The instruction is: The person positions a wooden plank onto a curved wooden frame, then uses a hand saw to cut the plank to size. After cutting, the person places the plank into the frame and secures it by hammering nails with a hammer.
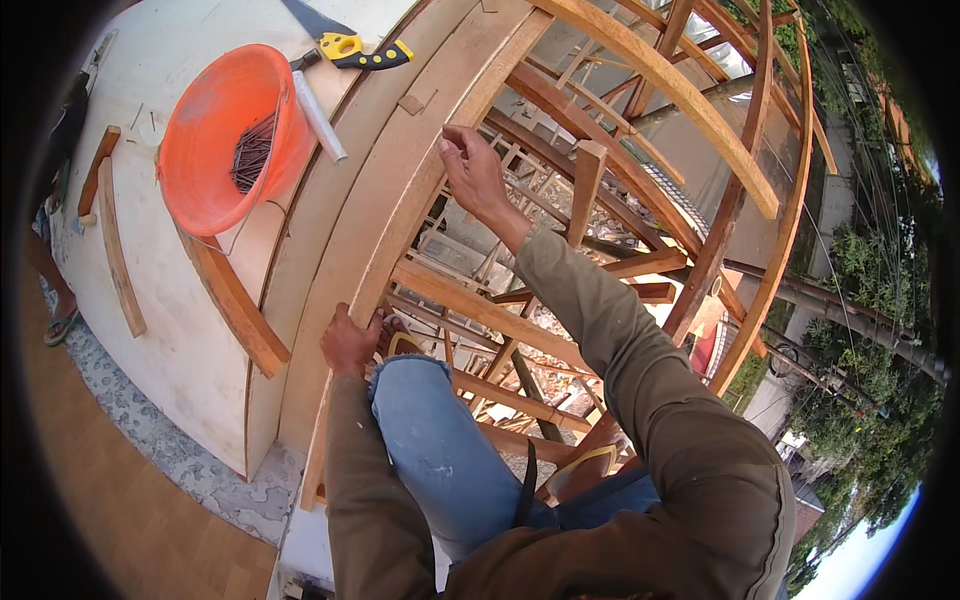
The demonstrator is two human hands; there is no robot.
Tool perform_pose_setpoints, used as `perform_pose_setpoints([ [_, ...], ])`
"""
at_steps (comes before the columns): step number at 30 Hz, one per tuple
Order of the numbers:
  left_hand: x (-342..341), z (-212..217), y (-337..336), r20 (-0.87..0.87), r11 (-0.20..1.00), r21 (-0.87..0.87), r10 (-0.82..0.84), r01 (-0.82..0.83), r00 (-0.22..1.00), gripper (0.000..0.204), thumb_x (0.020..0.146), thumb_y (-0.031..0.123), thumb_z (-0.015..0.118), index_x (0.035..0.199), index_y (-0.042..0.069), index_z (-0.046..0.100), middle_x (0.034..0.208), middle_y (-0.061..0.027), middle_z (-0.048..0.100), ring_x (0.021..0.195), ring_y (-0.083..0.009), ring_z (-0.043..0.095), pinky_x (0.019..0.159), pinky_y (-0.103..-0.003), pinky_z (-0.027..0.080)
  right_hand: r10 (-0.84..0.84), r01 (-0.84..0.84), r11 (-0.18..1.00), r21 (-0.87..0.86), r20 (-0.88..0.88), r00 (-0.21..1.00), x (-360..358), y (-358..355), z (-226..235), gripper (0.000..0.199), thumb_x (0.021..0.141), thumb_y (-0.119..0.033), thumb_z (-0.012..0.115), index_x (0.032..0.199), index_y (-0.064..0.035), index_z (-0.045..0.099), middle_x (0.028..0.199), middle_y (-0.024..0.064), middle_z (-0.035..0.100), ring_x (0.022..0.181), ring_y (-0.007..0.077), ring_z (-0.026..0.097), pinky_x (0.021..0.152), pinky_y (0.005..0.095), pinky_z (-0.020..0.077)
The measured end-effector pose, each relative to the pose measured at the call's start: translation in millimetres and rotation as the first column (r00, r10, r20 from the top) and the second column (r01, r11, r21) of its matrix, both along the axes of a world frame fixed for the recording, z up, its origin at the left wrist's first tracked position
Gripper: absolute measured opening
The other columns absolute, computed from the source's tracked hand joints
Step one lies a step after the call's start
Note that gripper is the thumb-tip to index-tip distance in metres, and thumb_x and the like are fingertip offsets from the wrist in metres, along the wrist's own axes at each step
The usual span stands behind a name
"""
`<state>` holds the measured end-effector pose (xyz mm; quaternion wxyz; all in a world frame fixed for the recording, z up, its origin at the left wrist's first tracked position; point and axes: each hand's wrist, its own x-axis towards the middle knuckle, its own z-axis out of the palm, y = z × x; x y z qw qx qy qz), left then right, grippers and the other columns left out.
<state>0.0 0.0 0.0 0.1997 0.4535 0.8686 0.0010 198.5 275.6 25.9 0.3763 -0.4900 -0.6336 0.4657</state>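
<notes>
My left hand [350,340] is wrapped over the edge of a long wooden beam [385,230], beside my bent knee. Farther up the same beam, my right hand [474,178] has its fingers curled together at the outer edge; whatever they pinch, if anything, is too small to make out. A small brown wood chip [411,104] and a thin nail lie on the boards near that hand. To the left stands a tilted orange bucket [225,130] with many nails [253,155] inside. Next to it lies a hammer [320,118] with a pale metal handle.
A handsaw [365,50] with a yellow and black handle lies beyond the bucket. Loose wood pieces [118,250] rest on the pale panel [180,350]. Open wooden framing [490,310] drops away beneath my sandalled feet. Curved timbers [690,100] rise at right. Another person's foot [62,315] shows far left.
</notes>
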Motion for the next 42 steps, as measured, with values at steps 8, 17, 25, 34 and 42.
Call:
perform_pose_setpoints([
  [8,16,0,-1,0.006,0.999,0.047,0.011,-0.011,1.000,0.060,0.081,0.057,0.074,0.102,0.002,0.061,0.089,-0.0242,0.072,0.083,-0.0441,0.071,0.071,-0.055,0.055,-0.164,0.174,0.984,0.033,0.534,0.829,249,-90,-73,0.038,0.098,-0.025,0.064,0.120,0.0057,0.063,0.110,0.0252,0.066,0.105,0.0386,0.064,0.093,0.0459,0.0499],
  [17,20,5,2,0.015,1.000,-0.007,0.015,-0.015,1.000,0.061,0.081,0.057,0.074,0.104,0.002,0.063,0.090,-0.0245,0.072,0.085,-0.0468,0.070,0.073,-0.057,0.054,0.295,0.002,0.790,-0.613,0.382,0.876,246,-222,-44,0.064,0.100,-0.057,0.054,0.120,0.0024,0.066,0.112,0.0249,0.071,0.103,0.0368,0.070,0.092,0.0451,0.0532],
  [25,24,-5,-2,-0.018,0.999,0.038,0.015,-0.015,1.000,0.056,0.082,0.056,0.075,0.103,0.004,0.064,0.089,-0.0226,0.073,0.086,-0.0452,0.070,0.073,-0.055,0.054,0.397,-0.062,0.881,-0.469,0.662,0.636,216,-242,-17,0.078,0.091,-0.076,0.048,0.105,-0.0030,0.071,0.096,0.0235,0.073,0.089,0.0391,0.072,0.077,0.0484,0.0567],
  [34,22,3,-4,0.181,0.997,0.078,-0.032,0.018,0.983,0.056,0.089,0.048,0.072,0.118,0.001,0.063,0.103,-0.0210,0.073,0.097,-0.0376,0.071,0.085,-0.047,0.054,0.392,-0.075,0.878,-0.473,0.619,0.680,220,-243,-16,0.087,0.089,-0.081,0.044,0.106,-0.0007,0.071,0.088,0.0219,0.073,0.089,0.0380,0.072,0.078,0.0498,0.0555],
  [42,-1,-2,77,0.364,0.935,0.353,-0.137,0.000,0.921,0.067,0.097,0.035,0.070,0.142,-0.008,0.047,0.142,-0.0279,0.052,0.130,-0.0369,0.053,0.111,-0.046,0.041,0.373,-0.034,0.870,-0.492,0.612,0.697,223,-245,-13,0.087,0.089,-0.082,0.043,0.103,-0.0013,0.072,0.092,0.0211,0.073,0.094,0.0358,0.072,0.083,0.0476,0.0540],
])
